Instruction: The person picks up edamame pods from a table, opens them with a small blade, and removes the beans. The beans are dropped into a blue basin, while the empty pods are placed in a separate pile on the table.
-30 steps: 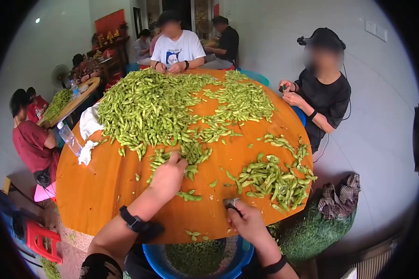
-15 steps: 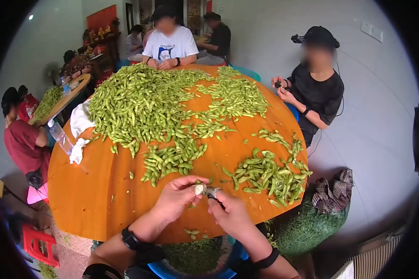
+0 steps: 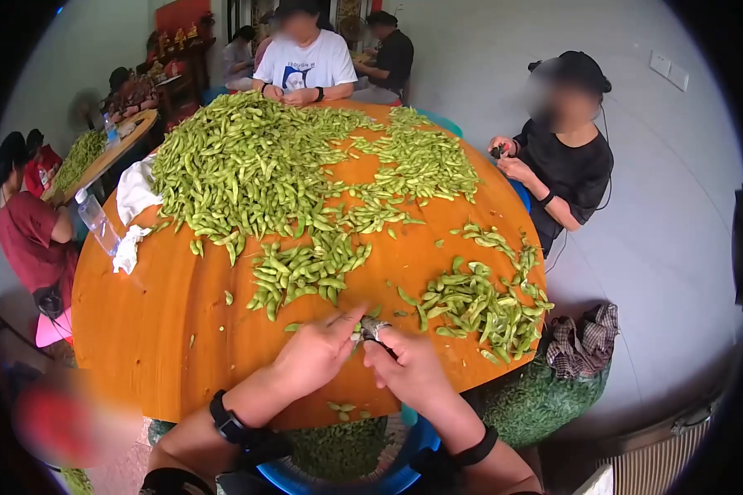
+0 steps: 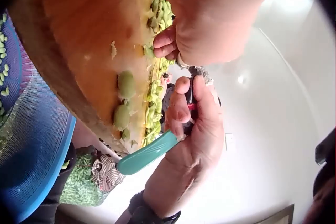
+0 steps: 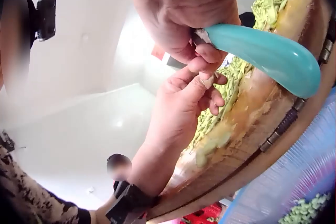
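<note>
Scissors with a teal handle, also plain in the right wrist view as a teal handle, are gripped in my right hand, their dark upper part between its fingers. My left hand meets it over the table's near part and pinches a green pod, mostly hidden by the fingers. In the right wrist view my left hand touches the right hand's fingertips. A small heap of pods lies beyond the hands, and another pod pile is to the right.
A large pod mound covers the round table's far left. Below the near edge stands a blue basin with green beans. A bottle and white cloth lie left. People sit opposite and at right; a full green sack stands right.
My left hand moved from the small heap back toward my right hand, bringing a pod, and both hands now meet. The right hand rose slightly from the table's near edge. The view shifted a little.
</note>
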{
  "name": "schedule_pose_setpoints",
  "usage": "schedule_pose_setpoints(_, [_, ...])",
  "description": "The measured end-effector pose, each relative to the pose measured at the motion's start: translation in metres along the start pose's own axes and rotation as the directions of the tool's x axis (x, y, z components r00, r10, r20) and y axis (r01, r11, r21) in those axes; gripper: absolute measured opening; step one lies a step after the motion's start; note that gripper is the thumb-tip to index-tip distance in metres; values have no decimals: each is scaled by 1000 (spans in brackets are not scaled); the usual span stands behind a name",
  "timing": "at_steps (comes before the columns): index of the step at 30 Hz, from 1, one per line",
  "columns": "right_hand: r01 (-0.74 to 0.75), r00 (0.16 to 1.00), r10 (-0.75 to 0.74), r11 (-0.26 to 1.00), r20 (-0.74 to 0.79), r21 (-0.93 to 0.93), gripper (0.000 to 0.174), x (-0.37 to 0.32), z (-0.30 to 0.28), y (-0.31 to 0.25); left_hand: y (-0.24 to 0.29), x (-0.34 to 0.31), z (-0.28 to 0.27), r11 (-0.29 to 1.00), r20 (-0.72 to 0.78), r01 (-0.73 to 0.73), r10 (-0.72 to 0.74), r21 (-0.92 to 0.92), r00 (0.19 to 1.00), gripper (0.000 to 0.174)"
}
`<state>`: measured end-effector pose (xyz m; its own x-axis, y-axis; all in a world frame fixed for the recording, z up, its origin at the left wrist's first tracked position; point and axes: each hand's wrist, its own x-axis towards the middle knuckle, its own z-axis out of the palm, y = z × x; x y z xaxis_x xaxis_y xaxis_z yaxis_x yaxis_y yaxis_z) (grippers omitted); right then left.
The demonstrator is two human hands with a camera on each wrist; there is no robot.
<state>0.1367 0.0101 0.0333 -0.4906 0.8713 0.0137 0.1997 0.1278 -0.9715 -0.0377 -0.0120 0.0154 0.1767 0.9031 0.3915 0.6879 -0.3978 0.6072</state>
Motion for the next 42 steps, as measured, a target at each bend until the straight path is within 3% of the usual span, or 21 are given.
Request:
schedule_pose_setpoints(2, [-18,1000,18,1000,-9,17,10,1,1,3,0,0,1,1000,14,3,-3,4,1000,52])
schedule_pose_setpoints(4, [66,997,-67,997,-30,-47,8,3,2,12,-1,-1,3,996,7,11,-11,-87,1000,50])
schedule_pose_setpoints(8, [163,981,-175,976,-78,-145,11,4,5,16,-8,-2,7,994,-3,-41,41,-100,999,47])
schedule_pose_setpoints(10, [195,976,-193,981,-100,14,8,5,6,16,-12,-1,7,980,32,-29,36,-198,999,46])
schedule_pose_setpoints(11, [189,977,-187,982,-100,10,8,5,4,14,-12,-1,7,978,34,-28,35,-205,999,46])
schedule_pose_setpoints(13, [92,995,-89,990,-34,106,14,6,0,10,-12,0,5,906,123,73,-23,-417,992,46])
schedule_pose_setpoints(14, [89,996,-85,990,-37,106,14,6,-2,8,-14,0,5,904,127,75,-23,-420,992,46])
schedule_pose_setpoints(17, [-184,982,157,923,107,338,13,6,-13,2,-17,1,3,826,178,66,42,-560,983,48])
schedule_pose_setpoints(18, [-185,982,159,922,103,340,13,6,-16,2,-15,2,3,825,182,67,44,-561,982,48])
schedule_pose_setpoints(20, [-277,958,217,862,185,424,13,9,-20,3,-9,4,-1,643,253,248,-85,-725,964,43])
schedule_pose_setpoints(21, [-277,959,217,862,184,426,13,8,-20,3,-5,4,-2,644,255,248,-84,-724,963,43])
schedule_pose_setpoints(24, [-224,974,205,918,92,328,9,4,-14,4,3,4,-1,735,219,262,-158,-625,963,36])
schedule_pose_setpoints(26, [127,984,-121,991,-128,44,7,3,-5,9,0,2,1,939,46,137,-129,-315,991,29])
schedule_pose_setpoints(27, [125,985,-118,991,-128,48,7,2,-3,11,-2,2,2,939,50,140,-131,-313,990,29])
schedule_pose_setpoints(29, [244,943,-297,925,-153,-292,10,1,-2,13,-6,6,1,976,-55,-26,15,-216,998,27])
schedule_pose_setpoints(33, [128,969,-176,958,-173,-257,11,-3,-7,6,-4,7,3,981,-82,-67,53,-180,995,25])
schedule_pose_setpoints(35, [268,895,-352,915,-274,-302,11,1,-17,13,-4,9,-1,978,-101,-51,31,-200,994,26])
schedule_pose_setpoints(36, [272,894,-355,915,-275,-298,11,3,-27,15,-2,8,-4,980,-101,-51,32,-194,994,26])
schedule_pose_setpoints(40, [104,870,-339,837,-359,-538,10,4,-84,29,16,-10,-37,998,-9,59,-59,7,998,25])
schedule_pose_setpoints(42, [76,860,-376,764,-346,-641,9,-2,-98,36,26,-32,-46,986,112,145,-154,82,982,23])
